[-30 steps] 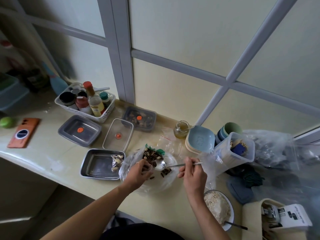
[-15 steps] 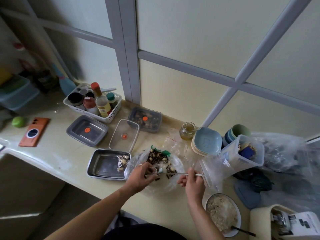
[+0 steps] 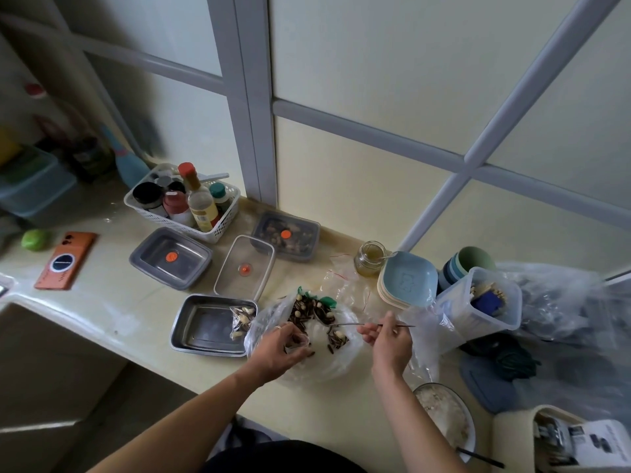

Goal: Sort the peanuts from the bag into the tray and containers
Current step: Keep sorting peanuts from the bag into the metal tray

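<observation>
- Rolled onto its edge since a second ago, when its bowl faced up, the spoon (image 3: 355, 324) now shows only as a thin line over the plastic bag (image 3: 341, 365).
- Both hands stay where they were. The right hand (image 3: 389, 341) pinches the spoon's handle, and the left hand (image 3: 281, 346) keeps its fingers curled on a fold of the bag's near side.
- Along the front, the counter (image 3: 112, 312) drops away just below the left wrist, and the steel tray (image 3: 201, 327) sits close to that edge.
- Open surface lies left of the tray, toward an orange phone (image 3: 65, 261). To the right, a clear tub (image 3: 485, 314) and stacked blue plates (image 3: 408, 279) crowd the bag.
- Behind the tray stand a grey container (image 3: 170, 257), a clear lid (image 3: 244, 266) and a lidded container (image 3: 286, 235).
- Pale peanuts (image 3: 336, 334) lie among dark seeds (image 3: 307, 310) inside the bag, just beyond the left fingertips and under the spoon's tip.
- More peanuts sit in a small packet (image 3: 241, 319) on the tray's right rim, just beside the left hand.
</observation>
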A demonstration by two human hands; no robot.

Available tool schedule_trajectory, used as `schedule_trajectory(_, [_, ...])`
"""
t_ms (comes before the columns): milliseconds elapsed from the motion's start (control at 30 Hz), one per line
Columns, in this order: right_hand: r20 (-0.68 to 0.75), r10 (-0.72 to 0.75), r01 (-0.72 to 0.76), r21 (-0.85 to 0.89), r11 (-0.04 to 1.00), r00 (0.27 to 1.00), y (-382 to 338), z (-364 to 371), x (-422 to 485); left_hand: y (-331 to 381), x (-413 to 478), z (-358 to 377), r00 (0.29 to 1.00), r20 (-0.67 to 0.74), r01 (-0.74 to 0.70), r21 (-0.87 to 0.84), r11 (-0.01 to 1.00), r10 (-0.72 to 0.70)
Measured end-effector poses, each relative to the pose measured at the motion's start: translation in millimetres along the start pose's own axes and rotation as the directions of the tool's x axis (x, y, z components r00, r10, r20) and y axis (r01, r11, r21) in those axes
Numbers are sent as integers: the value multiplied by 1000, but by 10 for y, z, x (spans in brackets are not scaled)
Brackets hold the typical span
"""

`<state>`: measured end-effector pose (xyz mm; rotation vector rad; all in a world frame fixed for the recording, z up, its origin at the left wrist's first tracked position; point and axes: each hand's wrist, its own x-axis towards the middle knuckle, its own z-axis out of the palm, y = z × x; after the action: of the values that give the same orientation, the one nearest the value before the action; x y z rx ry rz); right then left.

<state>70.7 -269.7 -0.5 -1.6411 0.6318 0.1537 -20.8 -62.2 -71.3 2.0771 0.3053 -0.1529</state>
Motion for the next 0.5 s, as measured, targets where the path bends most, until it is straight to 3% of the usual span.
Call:
schedule_trajectory(200, [88, -156, 171, -205, 964, 984, 130, -45, -147, -19, 17, 3, 1000, 19, 23, 28, 999, -24])
schedule_trajectory(500, [181, -345, 384, -275, 881, 921, 69, -231, -300, 29, 18, 179, 992, 19, 127, -42, 991, -126])
